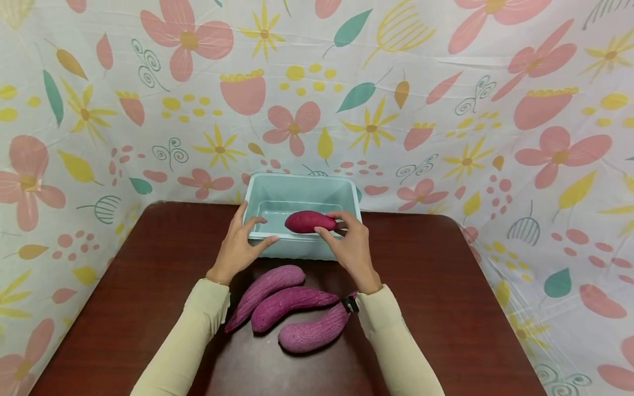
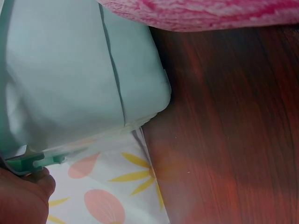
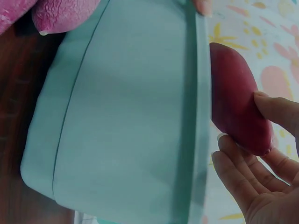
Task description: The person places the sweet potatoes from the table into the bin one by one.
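My right hand [image 1: 353, 250] pinches one end of a smooth, dark red sweet potato [image 1: 308, 221] between thumb and fingers. In the head view it appears over the front of a pale blue-green plastic bin [image 1: 297, 248]; the right wrist view shows the sweet potato [image 3: 236, 100] beyond the rim. My left hand [image 1: 240, 245] holds the bin's front left corner, its thumb at the front rim and another finger over the inside. Only part of that hand [image 2: 23, 193] shows in the left wrist view. No other contents are visible inside the bin.
Three long, curved, purple-pink vegetables with wrinkled skin lie before the bin: one at left [image 1: 269, 289], one in the middle [image 1: 292, 305], one at right [image 1: 317, 333]. The dark brown table [image 1: 421, 308] meets a flower-printed cloth [image 1: 421, 99] behind the bin.
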### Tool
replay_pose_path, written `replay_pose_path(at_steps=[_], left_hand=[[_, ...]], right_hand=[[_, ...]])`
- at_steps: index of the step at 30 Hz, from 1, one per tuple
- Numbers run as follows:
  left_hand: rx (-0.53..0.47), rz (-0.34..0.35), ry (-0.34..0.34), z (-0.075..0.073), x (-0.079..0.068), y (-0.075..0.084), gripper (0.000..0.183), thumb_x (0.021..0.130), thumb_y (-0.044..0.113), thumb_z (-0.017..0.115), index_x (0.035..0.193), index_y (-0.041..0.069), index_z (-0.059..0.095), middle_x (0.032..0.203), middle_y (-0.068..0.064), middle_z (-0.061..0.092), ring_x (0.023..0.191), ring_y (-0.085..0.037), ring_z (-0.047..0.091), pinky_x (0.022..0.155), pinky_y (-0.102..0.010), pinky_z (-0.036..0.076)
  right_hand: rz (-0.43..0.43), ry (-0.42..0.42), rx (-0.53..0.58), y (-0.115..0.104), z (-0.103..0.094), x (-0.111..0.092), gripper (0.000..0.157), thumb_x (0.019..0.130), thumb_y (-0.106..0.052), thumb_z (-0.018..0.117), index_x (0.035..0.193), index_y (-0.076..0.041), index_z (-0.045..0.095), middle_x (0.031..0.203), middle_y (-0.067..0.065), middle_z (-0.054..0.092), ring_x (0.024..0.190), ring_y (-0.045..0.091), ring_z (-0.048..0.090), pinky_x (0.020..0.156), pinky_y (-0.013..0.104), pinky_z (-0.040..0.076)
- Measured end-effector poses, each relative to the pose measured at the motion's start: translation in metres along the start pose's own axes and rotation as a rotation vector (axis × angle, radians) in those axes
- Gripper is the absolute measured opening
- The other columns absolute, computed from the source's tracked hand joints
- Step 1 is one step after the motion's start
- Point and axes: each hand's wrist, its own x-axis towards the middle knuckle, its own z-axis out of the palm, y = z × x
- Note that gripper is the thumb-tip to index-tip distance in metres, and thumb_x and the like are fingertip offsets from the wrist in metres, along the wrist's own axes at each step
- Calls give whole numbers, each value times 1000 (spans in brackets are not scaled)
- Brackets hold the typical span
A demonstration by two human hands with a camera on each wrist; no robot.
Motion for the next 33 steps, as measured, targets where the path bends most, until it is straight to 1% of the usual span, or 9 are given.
replay_pose_path(at_steps=[6,10,13,16,23,27,29,33], left_hand=[[-2,-7,0,-1,-2,-1,53,87,55,74,124,18,65,171,-9,10,156,-38,19,100,-68,45],[-2,-1,2,0,-3,-1,51,88,55,73,124,19,65,171,-9,10,156,-38,18,99,-66,46],[0,8,1,1,-4,0,50,88,54,73,124,20,64,170,-10,11,155,-38,19,97,-65,49],[0,14,0,3,-4,1,51,88,52,74,125,20,64,170,-10,11,155,-38,20,97,-64,49],[-2,24,-4,5,-3,0,54,88,51,74,131,20,63,170,-11,10,156,-38,18,102,-65,46],[3,31,9,3,-1,-1,55,88,51,75,132,20,63,170,-11,11,155,-38,20,100,-64,48],[6,32,15,2,0,-2,55,88,51,75,132,20,63,170,-11,12,155,-37,20,99,-64,48],[4,26,12,1,1,-2,56,88,53,74,133,21,63,170,-10,11,155,-37,20,99,-65,48]], right_hand=[[50,-32,-20,4,17,17,35,84,-24,84,113,-10,71,106,10,72,90,26,71,87,42,60],[46,-51,-34,3,29,27,35,85,-23,83,114,-7,71,108,12,72,91,28,70,87,42,60],[47,-63,-49,3,36,31,35,84,-22,83,113,-6,71,108,13,72,91,29,71,86,43,60],[59,-79,-67,3,41,31,34,84,-21,83,113,-6,72,108,13,73,91,30,72,83,43,59],[106,-140,-50,7,42,30,32,88,-21,80,115,-5,71,116,17,72,101,37,71,87,48,58],[114,-152,-75,7,40,28,34,87,-23,81,115,-7,71,115,17,72,100,35,71,83,47,57],[108,-152,-88,5,39,27,35,86,-25,81,115,-8,71,115,17,72,98,34,72,83,47,57],[86,-155,-99,2,35,23,39,85,-28,83,116,-8,70,115,15,73,97,32,72,91,49,55]])
